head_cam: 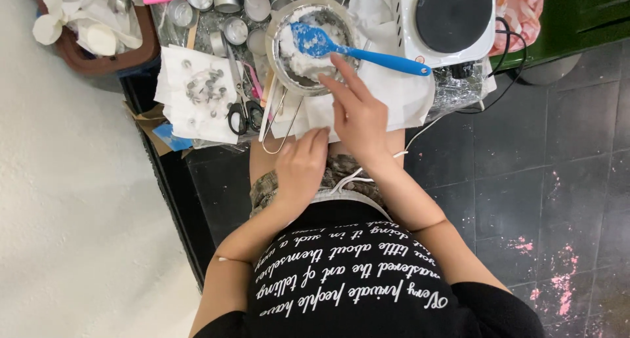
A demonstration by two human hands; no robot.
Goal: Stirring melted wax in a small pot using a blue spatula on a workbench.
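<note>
A round metal bowl [315,42] sits on white paper [394,95] at the table's edge, just in front of me, half full of lumpy white wax-like stuff. A blue spatula [341,48] lies across it, blade in the white mass, handle pointing toward the white hot plate [449,20]. My right hand [357,115] reaches out, fingers extended and open, fingertips touching the bowl's rim. My left hand [302,167] rests loosely curled, holding nothing, at the paper's edge. Beyond the bowl stand small empty metal cups [235,10]; scissors [241,108] lie left.
</note>
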